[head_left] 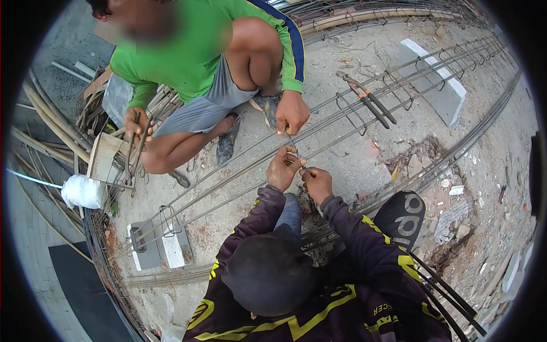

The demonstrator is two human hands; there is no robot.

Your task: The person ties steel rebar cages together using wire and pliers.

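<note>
My left hand (283, 169) is closed, its fingertips pinching a thin steel stirrup (292, 142) at the long rebar rods (250, 158). Close beside it, my right hand (317, 184) is also closed, thumb and fingers pressed together; what it pinches is too small to make out. Across the rods, a co-worker in a green shirt has one hand (293, 113) at the upper end of that stirrup. The co-worker's other hand (138, 127) grips dark-handled pliers (135, 149). Orange-and-black handled pincers (367, 100) rest over the rods at right.
White-edged blocks (172, 249) and a grey slab (439, 85) lie under the rod ends. Several stirrups (352, 112) hang along the rods. A roll of white string (82, 191) sits at left by a wooden box (106, 158). More rebar (467, 137) runs along the right, near rubble.
</note>
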